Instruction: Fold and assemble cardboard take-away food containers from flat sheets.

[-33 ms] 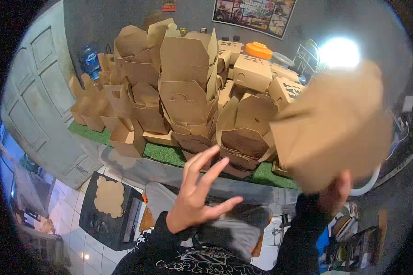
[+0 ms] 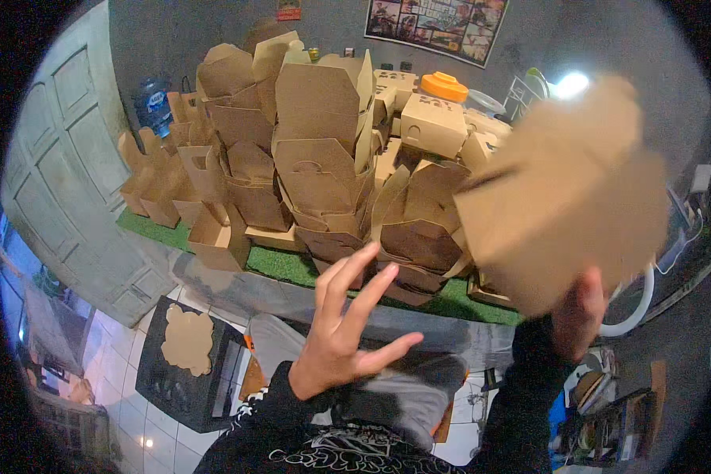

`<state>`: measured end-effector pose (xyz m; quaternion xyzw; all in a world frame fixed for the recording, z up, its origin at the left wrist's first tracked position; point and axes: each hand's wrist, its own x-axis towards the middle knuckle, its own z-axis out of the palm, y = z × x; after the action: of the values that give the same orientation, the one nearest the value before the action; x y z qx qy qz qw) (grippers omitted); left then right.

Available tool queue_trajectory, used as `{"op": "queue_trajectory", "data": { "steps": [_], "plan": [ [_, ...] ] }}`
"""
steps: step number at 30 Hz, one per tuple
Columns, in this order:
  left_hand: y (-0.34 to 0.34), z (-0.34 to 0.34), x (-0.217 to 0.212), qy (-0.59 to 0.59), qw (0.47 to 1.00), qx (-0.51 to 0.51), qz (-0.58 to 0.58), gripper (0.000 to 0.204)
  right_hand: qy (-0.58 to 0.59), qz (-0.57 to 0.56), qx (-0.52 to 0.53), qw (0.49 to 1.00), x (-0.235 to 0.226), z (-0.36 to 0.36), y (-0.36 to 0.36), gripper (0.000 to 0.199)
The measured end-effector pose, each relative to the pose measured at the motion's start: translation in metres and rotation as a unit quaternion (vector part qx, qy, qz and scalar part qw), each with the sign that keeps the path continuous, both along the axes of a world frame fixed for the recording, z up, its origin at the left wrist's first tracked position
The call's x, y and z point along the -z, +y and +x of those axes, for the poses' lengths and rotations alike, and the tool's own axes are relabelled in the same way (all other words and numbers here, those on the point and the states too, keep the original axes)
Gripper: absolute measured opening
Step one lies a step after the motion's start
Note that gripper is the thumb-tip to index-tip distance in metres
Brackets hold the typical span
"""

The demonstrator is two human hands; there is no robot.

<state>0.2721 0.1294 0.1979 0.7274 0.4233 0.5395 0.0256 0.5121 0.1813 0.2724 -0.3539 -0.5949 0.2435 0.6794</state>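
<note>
My right hand point(image 2: 580, 320) grips an unfolded brown cardboard box point(image 2: 569, 209), raised over the right end of the bench. The thumb shows at its lower edge, while the other fingers are hidden behind the card. With fingers spread and nothing in them, my left hand point(image 2: 341, 336) hovers in front of the bench. Closest to its fingertips is a short stack of open brown boxes point(image 2: 419, 245). A taller stack of nested open boxes point(image 2: 317, 170) rises just left of that, and another stack point(image 2: 249, 162) stands farther left.
Green turf matting point(image 2: 280, 268) covers the bench. Closed boxes point(image 2: 434, 124) are piled behind the stacks, near an orange lid point(image 2: 444, 87). Smaller open boxes point(image 2: 220, 241) and a blue water bottle point(image 2: 153, 104) are at the left. A black stool point(image 2: 178, 391) bears a flat card piece point(image 2: 187, 338).
The box in my right hand has shifted slightly up and to the left, uncovering more of the things behind its right side. My left hand stays nearly where it was, still spread.
</note>
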Motion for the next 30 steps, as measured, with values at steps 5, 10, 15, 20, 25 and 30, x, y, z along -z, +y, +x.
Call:
{"op": "queue_trajectory", "data": {
  "steps": [5, 10, 15, 20, 25, 30],
  "plan": [
    [0.026, 0.011, -0.014, 0.054, 0.994, -0.076, 0.063, 0.079, -0.093, -0.002, -0.092, 0.991, -0.044, -0.035, 0.029, 0.07],
    [0.032, 0.013, -0.011, 0.059, 0.993, -0.076, 0.071, 0.078, -0.132, -0.009, -0.101, 0.986, -0.057, -0.05, 0.035, 0.076],
    [0.036, 0.016, -0.009, 0.046, 0.995, -0.062, 0.057, 0.077, -0.13, 0.0, -0.135, 0.982, -0.052, -0.049, 0.046, 0.079],
    [0.044, 0.018, -0.01, 0.017, 0.994, -0.028, 0.101, 0.073, -0.167, 0.058, -0.078, 0.981, -0.045, -0.054, 0.058, 0.093],
    [0.048, 0.017, -0.009, 0.03, 0.994, -0.044, 0.098, 0.076, -0.25, 0.04, -0.064, 0.965, -0.038, -0.051, 0.054, 0.101],
    [0.054, 0.017, -0.007, 0.045, 0.993, -0.061, 0.089, 0.081, -0.345, 0.137, -0.061, 0.926, -0.032, -0.049, 0.064, 0.096]
  ]
}}
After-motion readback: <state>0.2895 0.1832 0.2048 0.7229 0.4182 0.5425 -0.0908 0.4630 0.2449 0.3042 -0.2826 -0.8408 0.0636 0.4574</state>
